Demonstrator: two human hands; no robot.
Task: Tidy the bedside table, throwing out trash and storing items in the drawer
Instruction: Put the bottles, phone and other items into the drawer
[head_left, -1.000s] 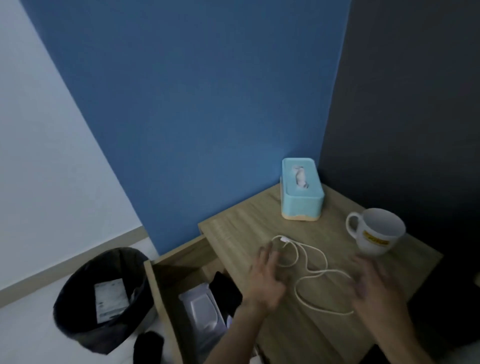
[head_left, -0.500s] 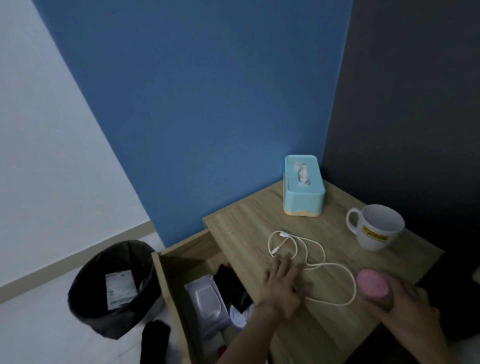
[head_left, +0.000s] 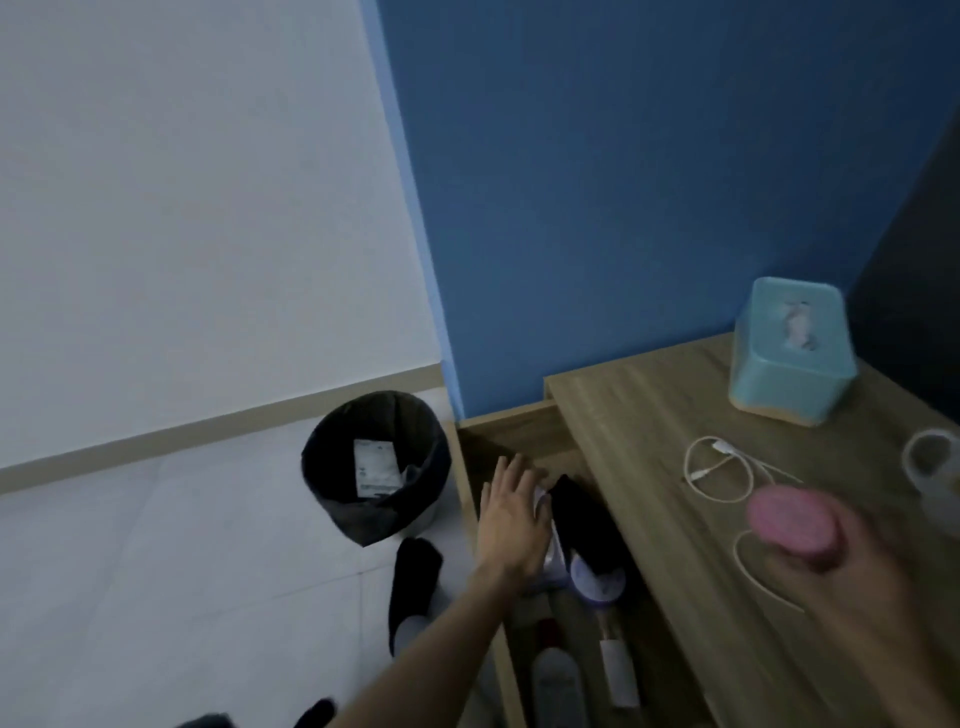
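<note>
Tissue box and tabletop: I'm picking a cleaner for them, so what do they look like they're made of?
Tissue box: smooth matte teal plastic, by its rounded moulded corners, with a pale, possibly wooden base strip. Tabletop: light wood-grain, matte; its even streaks suggest laminate rather than solid wood, though that stays uncertain.

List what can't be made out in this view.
- Mug: cut off by the right edge, blurred.
- Pink object in the right hand: motion blur hides what it is.
- Drawer contents: dim, partly covered by the left hand.
- Paper in the bin: print too small.
</note>
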